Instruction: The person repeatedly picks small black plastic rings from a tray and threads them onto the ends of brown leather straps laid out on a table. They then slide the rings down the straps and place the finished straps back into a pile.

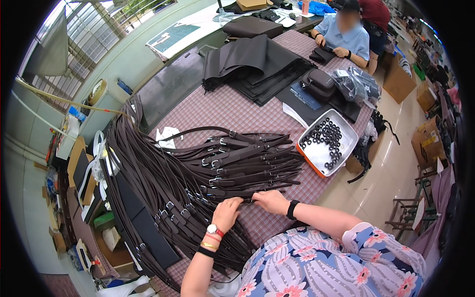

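Dark brown leather straps (232, 172) with silver buckles lie in a thick pile across the checked tablecloth, their long tails running to the far left. At the near edge of the pile, my left hand (226, 214) pinches one strap close to its end. My right hand (271, 202) closes on the same strap a little to the right, its fingertips pressed together. What lies under the fingers is hidden. More buckled straps (173, 214) lie left of my left hand. Beyond my right hand, a white tray with an orange side (349, 132) holds many small black rings (329, 138).
Black sheets (242, 62) are stacked at the far side of the table, near a small black bag (319, 84) and a plastic-wrapped packet (356, 84). Another person (345, 34) in light blue handles a dark piece there. Cardboard boxes (429, 141) stand on the floor at right.
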`<control>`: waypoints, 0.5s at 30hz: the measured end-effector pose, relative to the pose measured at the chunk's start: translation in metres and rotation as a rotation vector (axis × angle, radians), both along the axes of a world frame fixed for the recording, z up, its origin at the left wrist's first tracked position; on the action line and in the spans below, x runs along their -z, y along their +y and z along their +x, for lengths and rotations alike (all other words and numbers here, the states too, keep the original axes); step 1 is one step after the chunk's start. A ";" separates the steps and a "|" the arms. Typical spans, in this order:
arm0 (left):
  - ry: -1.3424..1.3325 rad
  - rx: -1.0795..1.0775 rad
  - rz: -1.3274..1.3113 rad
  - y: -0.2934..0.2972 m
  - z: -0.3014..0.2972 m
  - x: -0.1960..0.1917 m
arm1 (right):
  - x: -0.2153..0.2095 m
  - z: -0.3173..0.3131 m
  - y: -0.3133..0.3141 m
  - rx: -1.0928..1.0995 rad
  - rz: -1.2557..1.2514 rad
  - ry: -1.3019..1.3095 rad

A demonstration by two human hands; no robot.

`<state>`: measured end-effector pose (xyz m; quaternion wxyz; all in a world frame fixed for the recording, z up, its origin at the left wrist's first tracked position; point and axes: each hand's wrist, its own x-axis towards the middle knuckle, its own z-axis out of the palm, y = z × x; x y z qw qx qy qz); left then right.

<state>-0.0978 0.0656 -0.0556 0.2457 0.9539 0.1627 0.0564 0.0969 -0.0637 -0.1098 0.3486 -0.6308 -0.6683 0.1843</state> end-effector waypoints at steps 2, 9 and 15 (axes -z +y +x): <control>0.056 0.183 0.024 -0.008 -0.018 0.005 | 0.005 0.003 -0.008 -0.012 -0.080 -0.055; 0.301 0.573 0.091 -0.047 -0.034 0.017 | 0.002 -0.007 -0.003 0.070 -0.061 -0.114; 0.153 0.240 -0.278 -0.037 -0.007 -0.006 | -0.021 0.012 -0.019 0.006 0.048 -0.151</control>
